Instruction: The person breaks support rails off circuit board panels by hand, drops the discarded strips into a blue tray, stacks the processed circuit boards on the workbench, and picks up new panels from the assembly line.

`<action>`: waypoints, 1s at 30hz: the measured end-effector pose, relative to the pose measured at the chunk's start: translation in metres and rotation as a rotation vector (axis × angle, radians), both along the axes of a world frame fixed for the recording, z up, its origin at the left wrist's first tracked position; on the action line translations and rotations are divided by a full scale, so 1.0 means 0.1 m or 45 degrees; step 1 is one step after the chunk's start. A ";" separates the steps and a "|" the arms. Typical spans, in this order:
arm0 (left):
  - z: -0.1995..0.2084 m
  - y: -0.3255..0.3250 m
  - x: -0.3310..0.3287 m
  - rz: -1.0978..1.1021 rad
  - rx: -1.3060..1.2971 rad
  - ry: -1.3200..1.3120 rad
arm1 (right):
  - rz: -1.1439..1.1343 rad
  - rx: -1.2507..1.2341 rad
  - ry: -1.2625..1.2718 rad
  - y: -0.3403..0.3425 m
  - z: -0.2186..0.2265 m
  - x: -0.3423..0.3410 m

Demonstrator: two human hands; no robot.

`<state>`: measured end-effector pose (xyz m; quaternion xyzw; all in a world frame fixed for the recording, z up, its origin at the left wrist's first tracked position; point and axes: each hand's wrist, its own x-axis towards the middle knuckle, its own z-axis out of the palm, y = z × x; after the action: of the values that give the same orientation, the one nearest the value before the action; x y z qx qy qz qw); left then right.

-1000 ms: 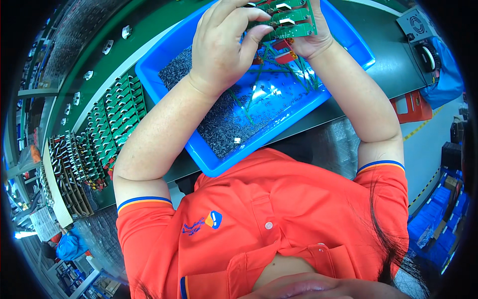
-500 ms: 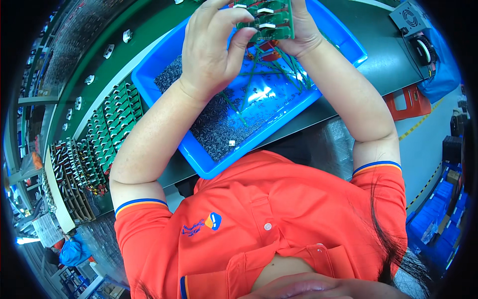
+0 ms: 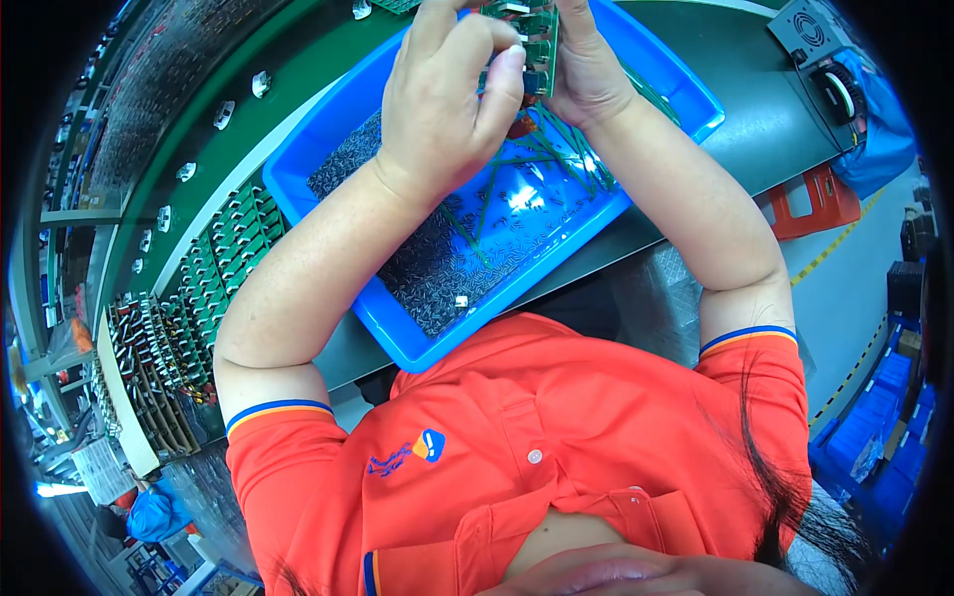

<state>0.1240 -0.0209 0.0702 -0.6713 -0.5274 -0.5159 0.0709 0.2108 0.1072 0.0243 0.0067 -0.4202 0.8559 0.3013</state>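
Observation:
Over a blue plastic tray [image 3: 417, 348], I hold a green circuit board panel [image 3: 540, 55] with white and dark components on it. My left hand [image 3: 447, 99] is closed at the panel's left side, its thumb and fingers bent against the components. My right hand [image 3: 588, 74] grips the panel's right side, with its fingers partly behind the board and cut off by the upper edge. Below, the tray holds many small dark metal pins [image 3: 437, 293], thin green strips [image 3: 484, 214] and a small white piece [image 3: 461, 301].
Rows of green circuit boards [image 3: 234, 238] stand left of the tray, beside boards in a brown divided rack [image 3: 159, 397]. White parts lie spaced along a green conveyor belt [image 3: 204, 149]. At right are a grey fan box [image 3: 810, 35] and a red stool [image 3: 815, 204].
The circuit board panel has tilted more edge-on and shifted slightly left. My left hand has moved a little right and down along it; my right hand still holds its side.

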 end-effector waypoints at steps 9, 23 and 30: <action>0.02 0.03 -0.03 0.035 0.050 0.013 | -0.067 0.174 0.001 -0.17 0.22 0.03; 0.08 0.04 -0.13 0.040 0.092 0.068 | -0.093 0.395 -0.039 -0.25 0.25 -0.01; 0.09 0.11 -0.21 0.064 0.135 0.033 | -0.081 0.438 -0.010 -0.24 0.23 -0.05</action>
<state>0.1026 -0.0101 0.0787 -0.6598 -0.5151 -0.5324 0.1262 0.2054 0.0830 0.0476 0.0417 -0.5616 0.7615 0.3209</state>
